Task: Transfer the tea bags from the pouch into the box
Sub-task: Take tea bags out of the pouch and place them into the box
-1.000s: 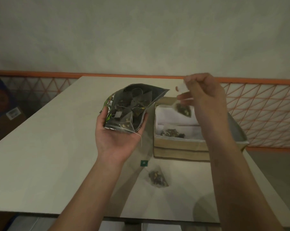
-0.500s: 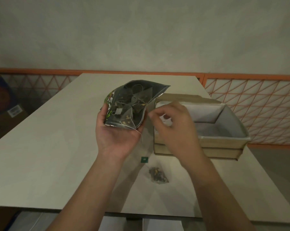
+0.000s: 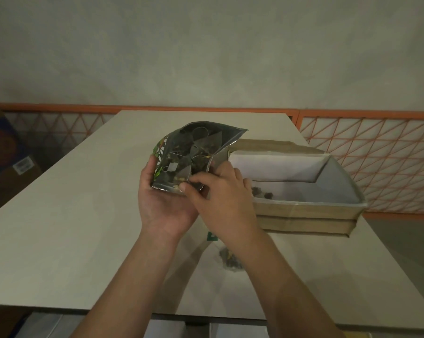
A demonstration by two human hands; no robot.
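Foil is what you are cradling: your left hand [image 3: 165, 203] is gripping the pouch [image 3: 193, 157] from below, mouth tilted toward you, over the table [image 3: 59, 215]. Your right hand [image 3: 220, 191] is reaching in, thumb and fingers pinching at a tea bag [image 3: 179, 170]. These bags are looking light, soft and crushable, with strings likely to tangle, so be taking one by a corner or its tag. The box [image 3: 303, 208] is sitting just right, open-topped, some bags already inside. One bag [image 3: 230, 259] is lying loose near you.
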